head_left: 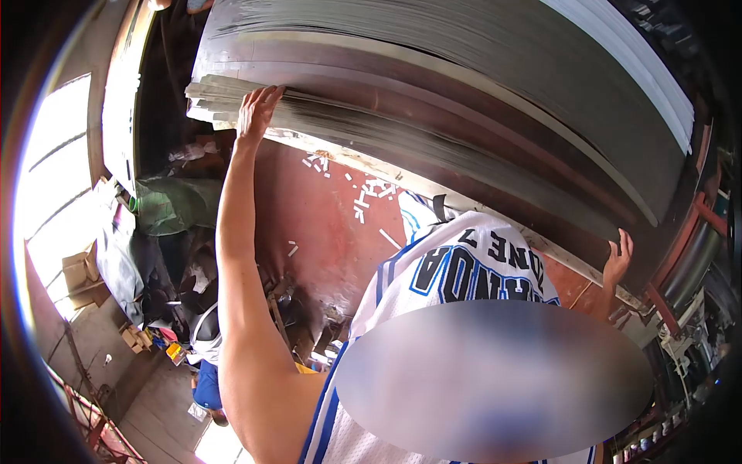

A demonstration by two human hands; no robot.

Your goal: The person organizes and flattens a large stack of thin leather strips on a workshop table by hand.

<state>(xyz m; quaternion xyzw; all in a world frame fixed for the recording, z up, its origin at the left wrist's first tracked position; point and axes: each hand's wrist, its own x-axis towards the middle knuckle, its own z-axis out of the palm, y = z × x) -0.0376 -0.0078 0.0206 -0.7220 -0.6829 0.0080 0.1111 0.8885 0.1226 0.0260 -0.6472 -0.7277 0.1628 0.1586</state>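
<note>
A bundle of long, thin grey strips [348, 120] is laid along the near side of a dark brown tabletop [371, 93], just inside the pale table edge [363, 158]. Its left end, where the strips are fanned slightly apart, is covered in part by the left hand [259, 112]; the fingers are bent over the top of the bundle, but whether it is firmly gripped cannot be told, as the thumb is hidden. The right hand [618, 259] is held near the bundle's other end, its fingers loosely raised and parted; whether the strips are touched there cannot be told. Beyond the bundle, a pale bar [464, 77] is placed along a wide grey stack [433, 39], and white sheets [641, 62] are seen at the far right. Small white scraps [359, 209] are scattered over a red surface [286, 193] below the table edge. A white jersey [456, 247] with dark, blue-edged letters is worn, and the area below the lettering is covered by a blurred oval.
</note>
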